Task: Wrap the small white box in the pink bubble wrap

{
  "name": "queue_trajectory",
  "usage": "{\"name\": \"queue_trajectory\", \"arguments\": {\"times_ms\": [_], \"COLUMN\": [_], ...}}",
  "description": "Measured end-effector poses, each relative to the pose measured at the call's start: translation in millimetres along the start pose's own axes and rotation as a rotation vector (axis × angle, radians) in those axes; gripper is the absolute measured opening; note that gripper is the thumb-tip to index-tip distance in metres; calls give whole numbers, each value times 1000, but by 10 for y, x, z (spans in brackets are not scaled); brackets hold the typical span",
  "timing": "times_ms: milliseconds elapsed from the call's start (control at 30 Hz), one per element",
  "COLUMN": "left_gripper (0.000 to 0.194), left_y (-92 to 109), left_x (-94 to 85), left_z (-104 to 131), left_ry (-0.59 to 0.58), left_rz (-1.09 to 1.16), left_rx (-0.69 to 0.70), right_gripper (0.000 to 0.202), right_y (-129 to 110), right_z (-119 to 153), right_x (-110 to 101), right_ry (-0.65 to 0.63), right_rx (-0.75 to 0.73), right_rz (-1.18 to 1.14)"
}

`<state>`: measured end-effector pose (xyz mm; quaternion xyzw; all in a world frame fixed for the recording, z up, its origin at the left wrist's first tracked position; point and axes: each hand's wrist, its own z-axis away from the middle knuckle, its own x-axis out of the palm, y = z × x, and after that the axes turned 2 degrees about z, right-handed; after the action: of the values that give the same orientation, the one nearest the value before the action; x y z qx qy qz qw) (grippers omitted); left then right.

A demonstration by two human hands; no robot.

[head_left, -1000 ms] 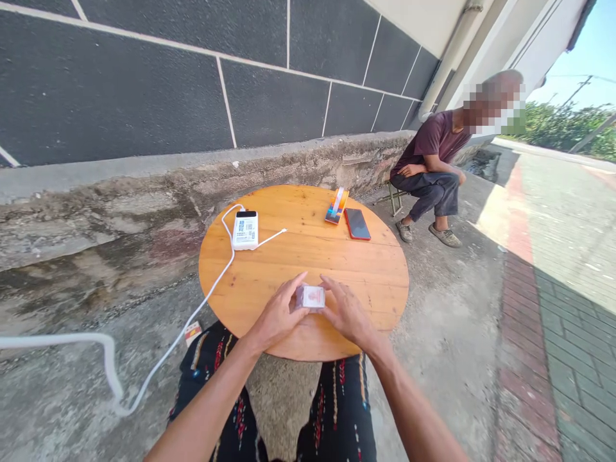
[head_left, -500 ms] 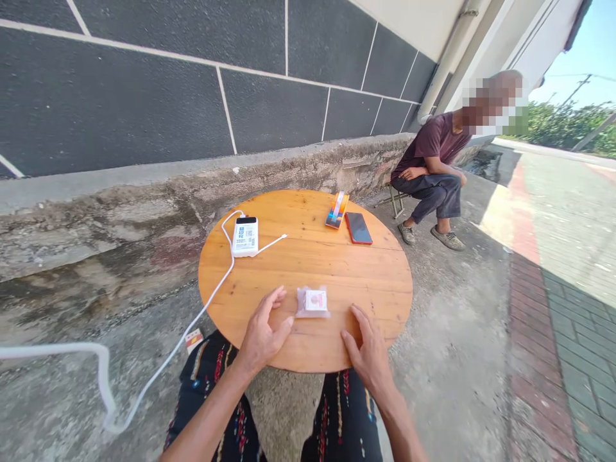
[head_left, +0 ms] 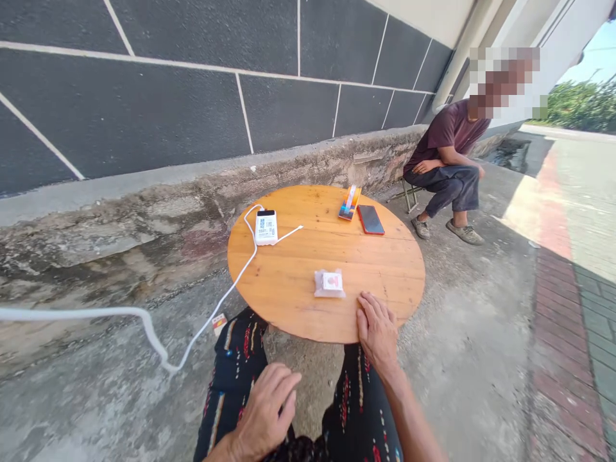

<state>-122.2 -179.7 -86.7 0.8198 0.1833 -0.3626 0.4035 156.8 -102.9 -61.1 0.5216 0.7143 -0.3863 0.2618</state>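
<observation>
My left hand (head_left: 268, 405) is above my lap, off the table, with fingers slightly bent, thumb apart and nothing in it. My right hand (head_left: 378, 326) rests on the near right edge of the round wooden table (head_left: 283, 301), fingers laid out and holding nothing. Just beyond it, to the left, lies a small white packet (head_left: 332, 281) with a reddish print, in a clear plastic wrapping. Neither hand touches this packet.
A white power bank (head_left: 266, 228) with a white cable (head_left: 231, 289) lies at the table's left; the cable runs off to the left. At the back right are an orange-and-blue item (head_left: 350, 203) and a red-edged phone (head_left: 371, 220). A person (head_left: 447, 151) sits beyond.
My left hand has drawn back from beside the packet to above my lap. My right hand has settled on the table's edge. The view has shifted; the packet stays on the table.
</observation>
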Motion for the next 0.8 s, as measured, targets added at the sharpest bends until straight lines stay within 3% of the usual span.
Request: {"name": "queue_trajectory", "arguments": {"times_ms": [133,233,367,600,800], "left_gripper": [24,22,21,18,19], "left_y": [-360,-527,-518,-478,-462], "left_x": [32,104,170,98,147], "left_z": [680,919,918,906,937], "left_ry": [-19,-24,-47,-65,-92], "left_rz": [-170,-239,-256,-239,-237], "left_rx": [-263,-297,-288,-299,-341], "right_gripper": [32,32,33,32,33], "right_y": [-33,-42,-56,-106,-80], "right_z": [-10,-17,-19,-11,3], "right_x": [3,6,-2,-22,-2], "right_ry": [-19,-25,-31,-49,-52], "right_rx": [30,37,32,11,-18], "right_rz": [-11,-5,31,100,143]}}
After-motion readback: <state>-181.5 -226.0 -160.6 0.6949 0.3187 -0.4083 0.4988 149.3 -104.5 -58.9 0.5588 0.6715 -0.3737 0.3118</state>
